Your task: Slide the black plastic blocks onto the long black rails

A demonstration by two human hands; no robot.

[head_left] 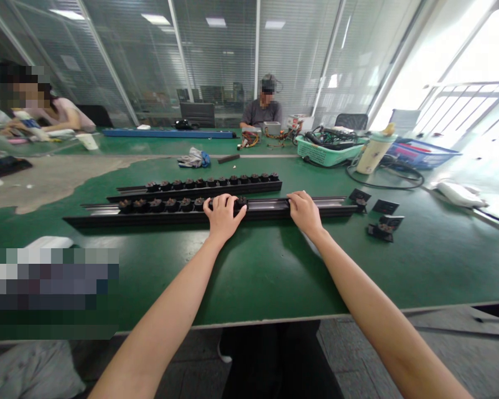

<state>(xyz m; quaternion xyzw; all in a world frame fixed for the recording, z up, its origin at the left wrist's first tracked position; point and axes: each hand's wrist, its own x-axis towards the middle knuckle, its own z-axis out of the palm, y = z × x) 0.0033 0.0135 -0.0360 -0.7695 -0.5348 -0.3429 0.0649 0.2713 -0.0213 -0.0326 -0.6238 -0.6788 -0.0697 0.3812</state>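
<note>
A long black rail [149,221] lies across the table before me. Several round black socket modules [156,206] sit in a row in its left and middle part. My left hand [222,215] is curled over the row, thumb and fingers around a black socket module [242,203] at its right end. Farther right, my right hand [305,212] grips the rail over its bare metal channel [268,205]; its thumb is hidden. Loose black modules on square plates [385,206] lie beyond the rail's right end. Behind it is a second black rail [208,192] with a row of similar modules.
A green basket of cables [328,152], a cream tumbler [376,152] and a blue basket [426,155] stand at the back right. A crumpled grey cloth [194,158] lies beyond the rails. One person [263,111] sits opposite; another [66,113] is at the far left.
</note>
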